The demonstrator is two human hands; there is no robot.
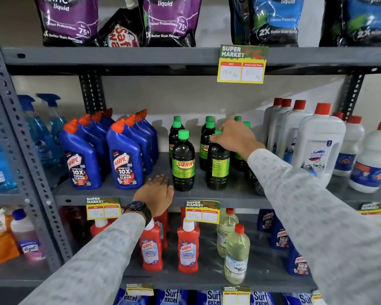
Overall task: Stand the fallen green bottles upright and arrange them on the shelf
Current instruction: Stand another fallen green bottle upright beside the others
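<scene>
Several dark bottles with green caps stand in rows on the middle grey shelf [119,198]. The front left bottle [183,161] stands upright with its SUNNY label facing me. My right hand [234,137] grips the top of the front middle bottle [217,166], which is upright with its back label towards me. Another green bottle [256,183] lies partly hidden under my right sleeve near the shelf's front edge. My left hand [156,192] rests flat on the shelf edge, just left of the front left bottle, holding nothing.
Blue Harpic bottles [123,157] stand close on the left, white Domex bottles [317,146] close on the right. Price tags [201,211] hang from the shelf edges. Red Harpic bottles [188,249] and clear bottles sit on the shelf below. Detergent pouches fill the shelf above.
</scene>
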